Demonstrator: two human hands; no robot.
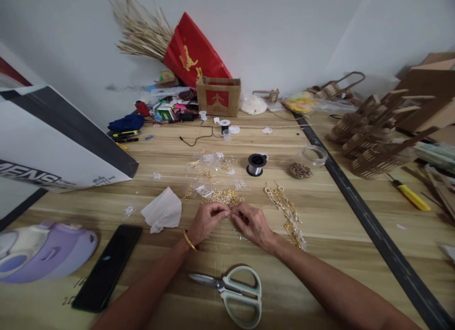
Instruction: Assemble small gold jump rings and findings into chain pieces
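**Both hands pinched together over a heap of gold pieces**

The left hand [205, 221] and the right hand [253, 224] meet fingertip to fingertip at the middle of the wooden table [170, 164], each narrowed to a pinch on something too small to make out. Their fingertips sit at the near edge of a heap of gold pieces [223, 196], just beside it. A gold bangle [189, 241] circles the left wrist.

Right of the right hand lies a row of finished gold chains [287, 214], near but not touching it. A crumpled white tissue [162, 210] lies to the left of the left hand, with a bare strip of wood between them. Scissors [232, 292] rest between the two forearms, closed, blades pointing left (close to both arms). A black phone [108, 266] lies farther left, by the table's near edge.

Beyond the heap stand a spool of clear thread [256, 164] and a small clear jar of beads [306, 162], well apart from the hands. A dark seam [359, 211] runs diagonally where this table meets the next one. The barest wood lies between the chains and that seam, and left of the heap toward the white board [53, 145].
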